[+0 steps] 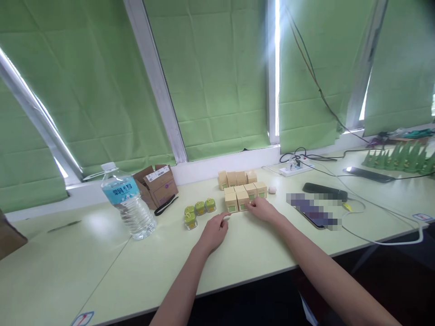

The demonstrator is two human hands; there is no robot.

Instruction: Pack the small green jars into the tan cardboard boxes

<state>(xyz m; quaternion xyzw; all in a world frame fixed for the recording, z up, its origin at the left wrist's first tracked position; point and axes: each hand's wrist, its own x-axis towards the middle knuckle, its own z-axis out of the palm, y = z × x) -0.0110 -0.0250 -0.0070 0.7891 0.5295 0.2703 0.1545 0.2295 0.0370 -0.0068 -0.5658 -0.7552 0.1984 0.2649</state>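
Small tan cardboard boxes (237, 189) stand packed together on the table, each front showing a little green window. My left hand (214, 232) rests at their near left side, holding nothing. Its index finger reaches out to the base of the front left box (231, 202); the other fingers curl loosely. At the other side, my right hand (264, 210) has its fingers drawn together on the lower right corner of the neighbouring front box (242, 200). Left of the boxes sit several small glass jars (200, 208) with green tops.
Behind stands another row of tan boxes (231, 178). A water bottle (127, 201) and an opened brown carton (158, 188) are on the left. To the right lie a small pale round object (272, 190), a phone (314, 215), a black device (325, 192) and a power strip (295, 169) with cables.
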